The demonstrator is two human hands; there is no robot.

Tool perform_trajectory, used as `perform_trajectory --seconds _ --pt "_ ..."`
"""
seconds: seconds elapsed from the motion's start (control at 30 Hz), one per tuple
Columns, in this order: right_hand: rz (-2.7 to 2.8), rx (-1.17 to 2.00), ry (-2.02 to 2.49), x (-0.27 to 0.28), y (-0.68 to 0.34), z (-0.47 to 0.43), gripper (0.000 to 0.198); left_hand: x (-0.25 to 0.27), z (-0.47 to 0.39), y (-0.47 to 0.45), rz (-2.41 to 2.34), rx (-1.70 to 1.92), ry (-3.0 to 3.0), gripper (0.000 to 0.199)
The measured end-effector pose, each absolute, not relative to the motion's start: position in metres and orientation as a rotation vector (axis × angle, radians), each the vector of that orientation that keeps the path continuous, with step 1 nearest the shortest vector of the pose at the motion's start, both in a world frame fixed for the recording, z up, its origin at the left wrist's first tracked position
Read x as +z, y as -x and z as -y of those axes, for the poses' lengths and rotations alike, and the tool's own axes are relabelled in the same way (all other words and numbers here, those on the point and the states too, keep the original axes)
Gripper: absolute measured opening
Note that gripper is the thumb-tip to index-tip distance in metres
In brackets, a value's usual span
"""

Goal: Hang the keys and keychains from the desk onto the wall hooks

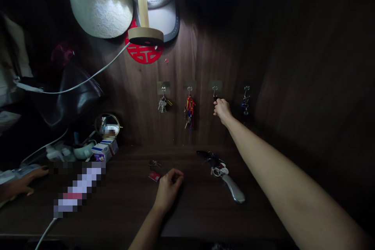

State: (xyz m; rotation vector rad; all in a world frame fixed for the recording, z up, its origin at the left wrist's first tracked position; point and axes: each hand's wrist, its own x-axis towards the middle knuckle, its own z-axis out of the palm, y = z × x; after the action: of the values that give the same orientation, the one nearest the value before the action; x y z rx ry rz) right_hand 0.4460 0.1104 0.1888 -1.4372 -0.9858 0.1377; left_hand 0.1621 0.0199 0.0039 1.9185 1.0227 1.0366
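Observation:
My right hand (pixel 222 110) is raised to a metal wall hook (pixel 215 88), its fingers closed on a small black thing (pixel 215 97) just under the hook. Most of that thing is hidden by the fingers. My left hand (pixel 168 188) rests on the wooden surface, loosely curled, with a gap between thumb and fingers and nothing seen in it. Beside it lie a red tag (pixel 154 175) and a small key ring (pixel 155 163). To the right lies a bunch of keys (pixel 217 171) with a silver, handle-shaped piece (pixel 234 189).
Keys (pixel 163 104), a bunch with red cord (pixel 190 107) and another bunch (pixel 245 105) hang on neighbouring hooks. Above hangs a lit lamp (pixel 142 8). Left are a black bag (pixel 73 93), round mirror (pixel 108 123), boxes (pixel 102 151) and another person's hand (pixel 26 181).

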Motion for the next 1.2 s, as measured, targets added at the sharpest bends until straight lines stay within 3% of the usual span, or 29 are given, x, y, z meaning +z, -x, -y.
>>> perform_trajectory --seconds 0.3,0.77,1.0,1.2 --pt "0.825 0.447 1.443 0.156 -0.432 -0.085 0.011 0.006 -0.019 -0.161 -1.01 1.054 -1.919 0.017" --pt "0.949 0.619 1.469 0.049 -0.391 -0.013 0.01 0.008 -0.015 -0.16 -1.016 1.054 -1.965 0.016" --pt "1.523 0.372 1.435 -0.001 -0.344 0.018 0.015 0.005 -0.014 -0.159 -0.964 1.102 -1.87 0.02" --pt "1.774 0.112 1.507 -0.008 -0.333 0.031 0.022 0.002 -0.025 -0.158 -0.941 1.364 -1.461 0.034"
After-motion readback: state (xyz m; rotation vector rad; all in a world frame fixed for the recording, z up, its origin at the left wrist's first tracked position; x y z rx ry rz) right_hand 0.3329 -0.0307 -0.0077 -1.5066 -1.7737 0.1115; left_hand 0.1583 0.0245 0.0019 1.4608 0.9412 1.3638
